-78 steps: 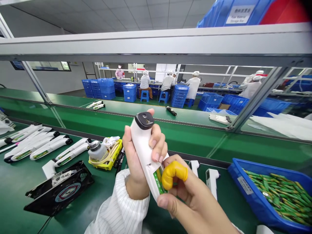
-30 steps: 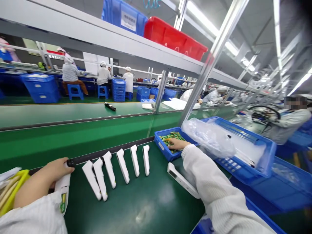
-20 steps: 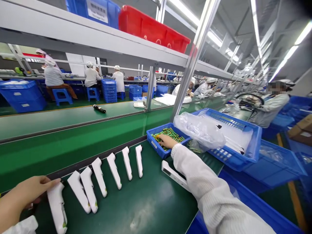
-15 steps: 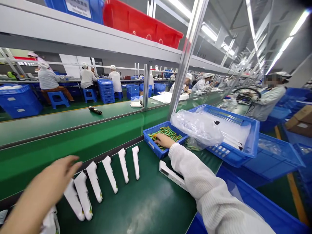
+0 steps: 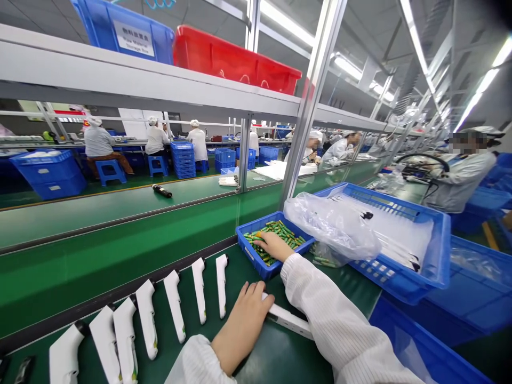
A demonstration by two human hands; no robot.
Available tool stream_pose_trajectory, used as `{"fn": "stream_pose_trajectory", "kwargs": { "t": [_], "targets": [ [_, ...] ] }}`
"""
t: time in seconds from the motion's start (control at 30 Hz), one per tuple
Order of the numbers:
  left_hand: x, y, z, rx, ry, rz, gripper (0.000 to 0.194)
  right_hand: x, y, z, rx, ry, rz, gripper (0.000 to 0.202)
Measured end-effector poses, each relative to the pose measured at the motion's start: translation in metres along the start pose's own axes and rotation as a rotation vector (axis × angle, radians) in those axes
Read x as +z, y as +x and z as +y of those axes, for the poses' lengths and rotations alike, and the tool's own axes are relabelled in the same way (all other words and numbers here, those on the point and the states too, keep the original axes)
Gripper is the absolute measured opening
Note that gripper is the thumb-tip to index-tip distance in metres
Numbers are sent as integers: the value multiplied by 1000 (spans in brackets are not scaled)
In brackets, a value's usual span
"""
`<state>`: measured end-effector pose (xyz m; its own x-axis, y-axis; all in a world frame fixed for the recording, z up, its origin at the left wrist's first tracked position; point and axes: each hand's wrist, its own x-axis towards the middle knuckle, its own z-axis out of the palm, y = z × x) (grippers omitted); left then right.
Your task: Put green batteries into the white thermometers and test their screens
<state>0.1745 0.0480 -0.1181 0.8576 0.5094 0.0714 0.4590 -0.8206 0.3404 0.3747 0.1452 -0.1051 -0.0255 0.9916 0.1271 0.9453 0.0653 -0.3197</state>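
My right hand (image 5: 274,246) reaches into a small blue bin (image 5: 256,261) of green and gold batteries (image 5: 285,233). Its fingers are bent down into the pile, and something orange shows at a fingertip. How many batteries it grips is hidden. On the bench just in front of the bin, my left hand (image 5: 247,320) closes over the head of a white handheld device (image 5: 291,322), shaped like a forehead thermometer. That device lies at a slant, its far end beside my right sleeve. A row of similar white devices (image 5: 175,304) with black tips leans along the bench's back edge on the left.
A large blue crate (image 5: 434,256) with white sheets and a plastic bag (image 5: 330,224) stands right of the bin. Overhead, a shelf (image 5: 120,80) carries a blue box (image 5: 128,34) and a red bin (image 5: 236,58). A metal post (image 5: 306,117) rises behind the bin. Co-workers sit beyond.
My left hand has come from the left, over the row, to the white device and closed on it. My right hand stays in the battery bin. The view has tilted up slightly.
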Motion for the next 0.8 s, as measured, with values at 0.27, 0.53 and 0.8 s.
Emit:
{"fn": "stream_pose_trajectory", "kwargs": {
  "t": [0.27,0.53,0.8],
  "targets": [
    [-77,-54,-3,10,-179,-73,35,0,2,9,-60,141,74,24],
    [-152,-156,-24,-228,-802,720,59,5,6,15,-10,224,71,24],
    [-183,-173,-35,182,-1563,1327,36,2,4,5,-25,140,-5,23]
  ]
}}
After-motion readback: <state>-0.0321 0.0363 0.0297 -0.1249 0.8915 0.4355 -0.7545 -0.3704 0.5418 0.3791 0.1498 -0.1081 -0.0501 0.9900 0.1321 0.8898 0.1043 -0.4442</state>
